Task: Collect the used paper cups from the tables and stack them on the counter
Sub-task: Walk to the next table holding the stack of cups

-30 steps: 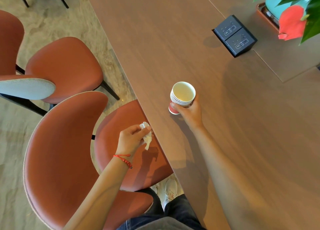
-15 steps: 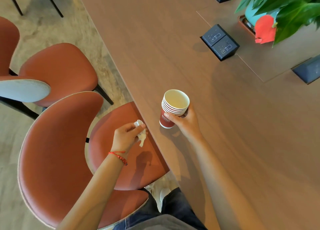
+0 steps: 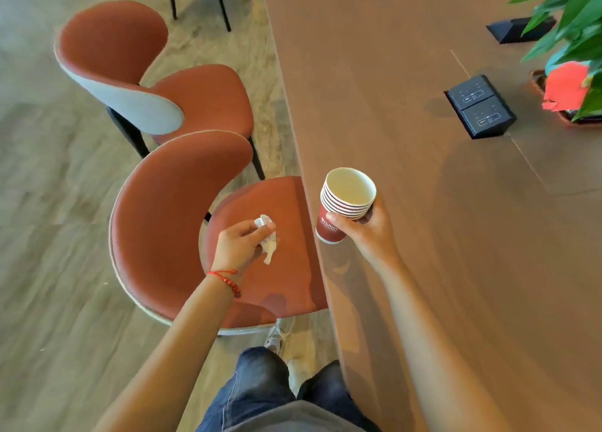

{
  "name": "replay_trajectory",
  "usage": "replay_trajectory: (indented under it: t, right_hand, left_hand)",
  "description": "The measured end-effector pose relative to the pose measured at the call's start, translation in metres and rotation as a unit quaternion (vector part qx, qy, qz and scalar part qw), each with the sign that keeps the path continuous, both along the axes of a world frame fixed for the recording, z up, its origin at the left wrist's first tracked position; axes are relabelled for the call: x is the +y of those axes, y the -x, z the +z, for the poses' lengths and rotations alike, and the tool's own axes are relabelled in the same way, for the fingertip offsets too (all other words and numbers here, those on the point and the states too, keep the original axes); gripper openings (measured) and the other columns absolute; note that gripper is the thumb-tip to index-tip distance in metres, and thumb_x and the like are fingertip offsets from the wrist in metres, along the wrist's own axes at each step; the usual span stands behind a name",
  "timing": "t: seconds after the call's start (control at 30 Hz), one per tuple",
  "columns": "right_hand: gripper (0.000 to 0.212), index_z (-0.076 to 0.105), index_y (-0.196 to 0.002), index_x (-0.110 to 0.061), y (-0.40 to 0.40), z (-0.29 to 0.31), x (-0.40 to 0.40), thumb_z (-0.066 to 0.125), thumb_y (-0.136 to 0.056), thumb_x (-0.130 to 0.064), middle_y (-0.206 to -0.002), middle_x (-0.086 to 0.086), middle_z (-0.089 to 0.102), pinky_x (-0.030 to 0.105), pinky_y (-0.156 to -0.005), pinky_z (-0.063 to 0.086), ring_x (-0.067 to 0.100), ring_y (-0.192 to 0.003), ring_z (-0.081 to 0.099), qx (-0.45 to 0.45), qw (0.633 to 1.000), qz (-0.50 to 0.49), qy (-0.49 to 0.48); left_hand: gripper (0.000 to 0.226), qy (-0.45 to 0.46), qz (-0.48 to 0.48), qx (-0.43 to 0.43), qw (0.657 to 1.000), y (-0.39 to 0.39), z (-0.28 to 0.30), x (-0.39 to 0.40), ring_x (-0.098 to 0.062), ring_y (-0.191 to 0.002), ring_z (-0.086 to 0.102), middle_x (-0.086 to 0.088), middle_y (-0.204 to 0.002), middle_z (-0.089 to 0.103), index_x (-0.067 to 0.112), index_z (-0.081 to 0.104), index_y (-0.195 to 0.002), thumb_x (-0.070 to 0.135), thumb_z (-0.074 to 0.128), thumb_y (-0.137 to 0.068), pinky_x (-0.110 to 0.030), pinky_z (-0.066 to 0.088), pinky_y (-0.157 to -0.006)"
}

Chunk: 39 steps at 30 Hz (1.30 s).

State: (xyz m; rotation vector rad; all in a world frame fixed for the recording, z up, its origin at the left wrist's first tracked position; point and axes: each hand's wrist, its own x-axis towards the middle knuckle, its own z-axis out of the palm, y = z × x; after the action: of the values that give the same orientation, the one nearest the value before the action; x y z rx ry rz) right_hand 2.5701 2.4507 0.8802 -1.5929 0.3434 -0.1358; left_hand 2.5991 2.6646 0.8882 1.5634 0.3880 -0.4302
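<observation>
Cups gathered, ready to carry

The right hand (image 3: 368,233) gripped the stack of red paper cups (image 3: 345,203) mid-frame at the table (image 3: 407,73) edge, nested so one hand could carry them. The left hand (image 3: 241,246) pinched a crumpled tissue (image 3: 268,241) over the chair (image 3: 163,223).

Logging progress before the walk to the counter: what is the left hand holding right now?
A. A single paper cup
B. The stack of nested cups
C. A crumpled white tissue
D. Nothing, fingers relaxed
C: the left hand pinches a crumpled white tissue above the chair seat, while the stack of nested cups sits in the right hand at the table edge.
</observation>
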Motion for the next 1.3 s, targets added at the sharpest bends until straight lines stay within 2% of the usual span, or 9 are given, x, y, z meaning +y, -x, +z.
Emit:
replay_trajectory:
  t: [0.27, 0.33, 0.4, 0.5, 0.57, 0.7, 0.97, 1.17, 1.3]
  right_hand:
    - [0.07, 0.051, -0.113, -0.039, 0.002, 0.011, 0.074, 0.083, -0.05, -0.044, -0.111, -0.012, 0.064, 0.027, -0.086, 0.052, 0.008, -0.105, 0.062, -0.005, 0.987, 0.158, 0.009]
    - [0.068, 0.053, -0.112, -0.04, 0.003, 0.016, 0.098, 0.083, -0.051, -0.043, -0.107, -0.017, 0.065, 0.019, -0.081, 0.051, 0.003, -0.103, 0.062, -0.007, 0.979, 0.203, 0.015]
    - [0.067, 0.054, -0.114, -0.036, 0.003, 0.021, 0.122, 0.084, -0.054, -0.038, -0.106, -0.019, 0.065, 0.013, -0.077, 0.049, 0.0, -0.101, 0.061, -0.01, 0.969, 0.246, 0.023]
    - [0.069, 0.053, -0.123, -0.02, 0.004, 0.029, 0.16, 0.085, -0.062, -0.024, -0.113, -0.008, 0.065, 0.015, -0.079, 0.049, 0.004, -0.103, 0.062, -0.013, 0.95, 0.31, 0.024]
    - [0.062, 0.052, -0.119, -0.022, 0.006, 0.034, 0.189, 0.084, -0.067, -0.014, -0.11, -0.01, 0.064, 0.013, -0.077, 0.049, 0.0, -0.1, 0.062, -0.017, 0.935, 0.353, 0.022]
    - [0.061, 0.047, -0.118, -0.025, 0.018, 0.042, 0.258, 0.081, -0.069, -0.011, -0.109, -0.014, 0.061, 0.011, -0.078, 0.048, -0.006, -0.097, 0.06, -0.014, 0.899, 0.437, 0.021]
    - [0.064, 0.049, -0.123, -0.013, 0.075, 0.049, 0.418, 0.081, -0.068, -0.003, -0.103, -0.013, 0.06, 0.008, -0.073, 0.047, -0.012, -0.086, 0.06, -0.025, 0.824, 0.565, 0.025]
    - [0.064, 0.052, -0.123, -0.011, 0.13, 0.047, 0.526, 0.08, -0.067, 0.0, -0.112, 0.006, 0.065, 0.024, -0.084, 0.052, 0.016, -0.101, 0.062, -0.001, 0.758, 0.652, 0.004]
    - [0.06, 0.051, -0.113, -0.024, 0.165, 0.047, 0.592, 0.08, -0.067, 0.001, -0.106, 0.0, 0.064, 0.024, -0.083, 0.052, 0.013, -0.096, 0.061, 0.001, 0.71, 0.704, -0.012]
  left_hand:
    - [0.016, -0.013, 0.161, -0.009, 0.987, 0.062, 0.016, 0.075, -0.01, -0.053, 0.059, -0.012, -0.073, 0.063, 0.001, 0.066, -0.077, 0.016, 0.07, -0.081, -0.018, 0.047, -0.048]
    - [0.017, -0.013, 0.204, -0.007, 0.979, 0.078, 0.02, 0.096, -0.013, -0.057, 0.058, -0.014, -0.076, 0.062, 0.0, 0.066, -0.078, 0.016, 0.07, -0.08, -0.018, 0.047, -0.049]
    - [0.018, 0.0, 0.249, -0.006, 0.968, 0.094, 0.024, 0.115, -0.018, -0.065, 0.059, -0.017, -0.081, 0.062, -0.001, 0.066, -0.079, 0.016, 0.071, -0.08, -0.022, 0.049, -0.054]
    - [0.02, -0.004, 0.3, -0.01, 0.954, 0.118, 0.028, 0.145, -0.008, -0.054, 0.054, -0.015, -0.079, 0.06, -0.002, 0.067, -0.083, 0.018, 0.07, -0.08, -0.017, 0.048, -0.053]
    - [0.021, -0.005, 0.336, -0.009, 0.942, 0.135, 0.03, 0.168, -0.016, -0.065, 0.054, -0.015, -0.08, 0.06, -0.002, 0.068, -0.082, 0.02, 0.07, -0.081, -0.019, 0.049, -0.058]
    - [0.013, 0.007, 0.418, -0.021, 0.908, 0.174, 0.034, 0.218, -0.025, -0.081, 0.061, -0.015, -0.081, 0.065, 0.008, 0.066, -0.073, 0.017, 0.069, -0.082, -0.023, 0.051, -0.066]
    - [0.013, 0.019, 0.552, -0.06, 0.831, 0.263, 0.04, 0.328, -0.02, -0.067, 0.061, -0.012, -0.073, 0.063, 0.002, 0.064, -0.074, 0.011, 0.068, -0.082, -0.02, 0.05, -0.057]
    - [0.013, 0.021, 0.638, -0.086, 0.765, 0.335, 0.044, 0.402, -0.01, -0.052, 0.062, -0.008, -0.064, 0.063, 0.002, 0.064, -0.07, 0.006, 0.067, -0.081, -0.016, 0.046, -0.047]
    - [0.011, 0.01, 0.686, -0.092, 0.721, 0.384, 0.046, 0.444, -0.009, -0.051, 0.061, -0.01, -0.066, 0.063, 0.0, 0.063, -0.072, 0.006, 0.068, -0.081, -0.016, 0.049, -0.049]
